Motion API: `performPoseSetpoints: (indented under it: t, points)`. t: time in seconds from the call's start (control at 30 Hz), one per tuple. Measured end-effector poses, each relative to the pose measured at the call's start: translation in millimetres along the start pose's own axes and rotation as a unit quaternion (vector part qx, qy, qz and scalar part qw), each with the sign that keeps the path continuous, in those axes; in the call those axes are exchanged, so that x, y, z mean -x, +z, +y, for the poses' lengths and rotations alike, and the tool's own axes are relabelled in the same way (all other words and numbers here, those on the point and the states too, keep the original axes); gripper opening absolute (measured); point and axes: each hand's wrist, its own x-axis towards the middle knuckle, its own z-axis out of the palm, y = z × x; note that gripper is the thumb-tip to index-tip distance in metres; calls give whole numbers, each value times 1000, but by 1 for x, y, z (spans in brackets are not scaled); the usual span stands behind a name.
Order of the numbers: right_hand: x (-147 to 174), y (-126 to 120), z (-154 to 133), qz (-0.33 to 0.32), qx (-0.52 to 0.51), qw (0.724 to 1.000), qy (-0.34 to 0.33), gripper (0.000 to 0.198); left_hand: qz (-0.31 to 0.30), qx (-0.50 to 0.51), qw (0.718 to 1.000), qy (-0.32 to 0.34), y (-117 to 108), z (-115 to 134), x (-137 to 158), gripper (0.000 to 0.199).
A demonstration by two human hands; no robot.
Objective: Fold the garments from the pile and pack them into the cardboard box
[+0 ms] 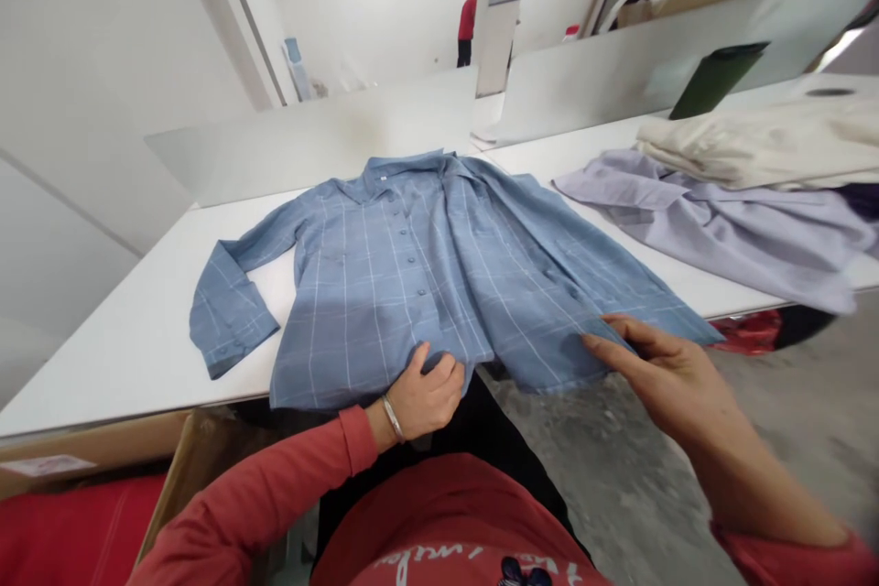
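Note:
A blue button-up shirt [357, 265] with thin white checks lies on the white table, its collar toward the far side. One sleeve bends out to the left, and the front hem hangs at the near edge. My left hand [426, 394], with a silver bangle at the wrist, has its fingers closed on the hem near the buttons. On the right, my right hand [659, 371] pinches the shirt's other front panel between thumb and fingers. That panel is lifted and spread toward the right, partly past the table edge.
A white table [124, 320] carries lavender cloth [728, 229] and folded cream fabric [769, 142] at right. Frosted dividers [330, 133] line its back, with a dark green panel [718, 78] there. A cardboard box [157, 439] with red cloth stands below left. Two people are beyond.

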Motion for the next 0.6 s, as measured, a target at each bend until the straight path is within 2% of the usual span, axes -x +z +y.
performPoseSetpoints:
  t: [0.1, 0.2, 0.33, 0.43, 0.5, 0.6]
  points:
    - [-10, -1, -14, 26, 11, 999, -28, 24, -11, -6, 1000, -8, -1, 1, 1, 18]
    - [-20, 1, -27, 24, 8, 999, -47, 24, -28, -30, 999, -21, 1, 4, 5, 21]
    - [-33, 4, -46, 8, -9, 998, -67, 29, -3, -42, 999, -18, 6, 3, 9, 20]
    - [-42, 7, -62, 17, -2, 994, -111, 26, 13, -31, 999, -5, 8, 2, 9, 19]
    - [-46, 8, -72, 21, -8, 991, -133, 24, 4, -28, 1000, -2, 8, 4, 9, 20]
    - [-50, 10, -82, 32, -17, 991, -131, 21, -19, -52, 998, 3, 7, 7, 8, 25]
